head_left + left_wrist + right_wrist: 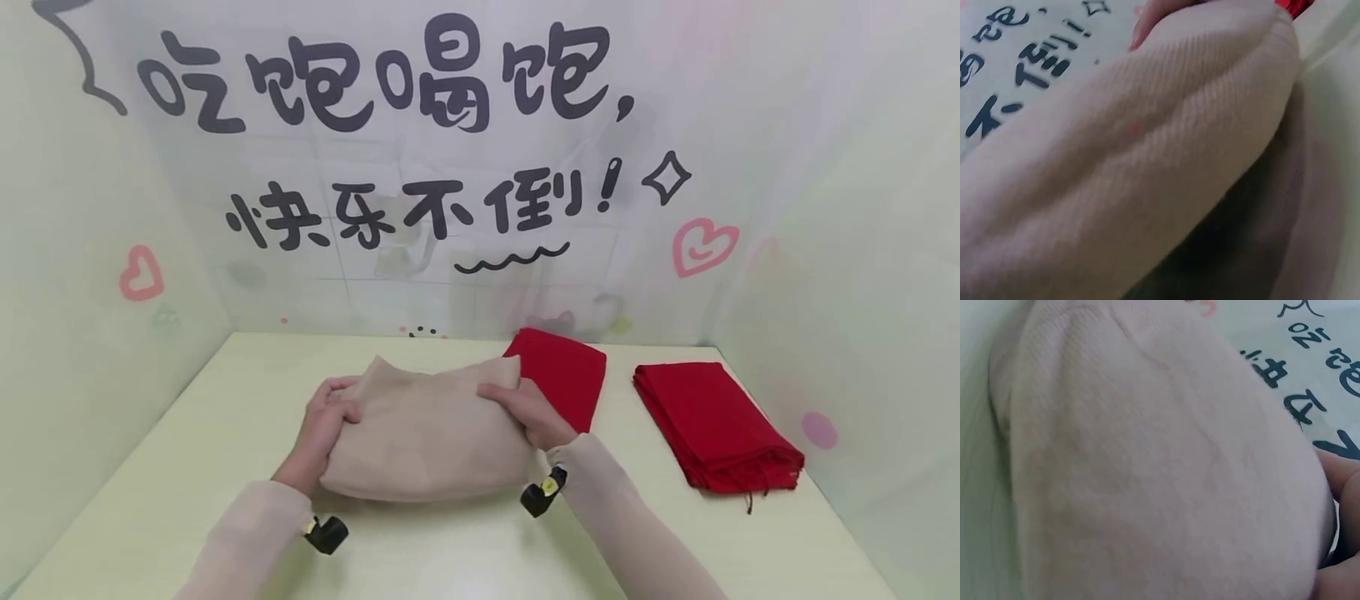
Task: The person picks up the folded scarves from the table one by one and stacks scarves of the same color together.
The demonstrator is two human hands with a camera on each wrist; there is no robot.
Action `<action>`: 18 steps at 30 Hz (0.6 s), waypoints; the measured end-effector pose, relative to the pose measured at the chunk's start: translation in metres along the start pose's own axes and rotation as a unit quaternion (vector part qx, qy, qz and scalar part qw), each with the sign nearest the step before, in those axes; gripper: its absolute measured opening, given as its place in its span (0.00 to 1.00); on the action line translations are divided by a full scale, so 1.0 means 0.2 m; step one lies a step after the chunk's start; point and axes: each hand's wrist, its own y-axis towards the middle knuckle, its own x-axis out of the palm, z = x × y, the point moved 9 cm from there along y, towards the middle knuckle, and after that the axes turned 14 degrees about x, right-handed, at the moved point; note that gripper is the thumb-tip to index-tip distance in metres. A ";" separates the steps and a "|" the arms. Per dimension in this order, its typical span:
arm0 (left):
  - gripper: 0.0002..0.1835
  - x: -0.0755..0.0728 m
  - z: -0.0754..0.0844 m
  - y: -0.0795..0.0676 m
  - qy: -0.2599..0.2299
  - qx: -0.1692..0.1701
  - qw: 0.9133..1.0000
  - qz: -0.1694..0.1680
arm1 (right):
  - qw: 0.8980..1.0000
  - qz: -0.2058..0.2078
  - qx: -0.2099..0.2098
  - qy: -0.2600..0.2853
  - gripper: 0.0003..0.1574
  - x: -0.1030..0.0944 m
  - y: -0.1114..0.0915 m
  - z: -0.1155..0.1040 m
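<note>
A beige, finely ribbed cloth (427, 433) is held up between both hands, its top corners peaked and its lower edge rounded. My left hand (326, 421) grips its left side, thumb on the near face. On the other side, my right hand (534, 414) pinches near the top right corner, with the thumb in front and the other fingers hidden behind. The left wrist view shows the cloth (1129, 144) with a dark gap beneath its fold and a second layer hanging below. In the right wrist view, the cloth (1160, 456) fills most of the picture.
A red folded cloth (562, 375) lies behind the right hand, partly covered by it. Another red folded stack (712, 425), with loose strings at its near edge, lies at the right of the pale table (187, 467). Printed white walls (420, 308) enclose the back and sides.
</note>
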 end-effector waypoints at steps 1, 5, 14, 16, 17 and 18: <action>0.30 -0.03 -0.01 0.01 0.002 -0.001 1.000 0.001 | 1.000 -0.008 -0.008 0.007 0.35 0.03 0.01 -0.01; 0.30 -0.16 -0.05 0.04 0.021 -0.006 1.000 0.002 | 0.999 -0.016 -0.023 0.020 0.37 0.13 0.02 -0.04; 0.26 -0.32 -0.15 0.06 0.029 -0.025 0.999 0.001 | 0.997 0.001 -0.048 0.065 0.39 0.23 0.06 -0.06; 0.23 -0.34 -0.17 0.08 0.024 -0.027 0.999 0.003 | 0.994 0.016 -0.065 0.084 0.37 0.24 0.07 -0.07; 0.22 -0.35 -0.19 0.08 0.022 -0.029 0.999 0.000 | 0.992 0.027 -0.076 0.092 0.36 0.23 0.07 -0.07; 0.22 -0.35 -0.21 0.09 0.026 -0.032 0.999 -0.003 | 0.991 0.039 -0.088 0.094 0.35 0.23 0.08 -0.07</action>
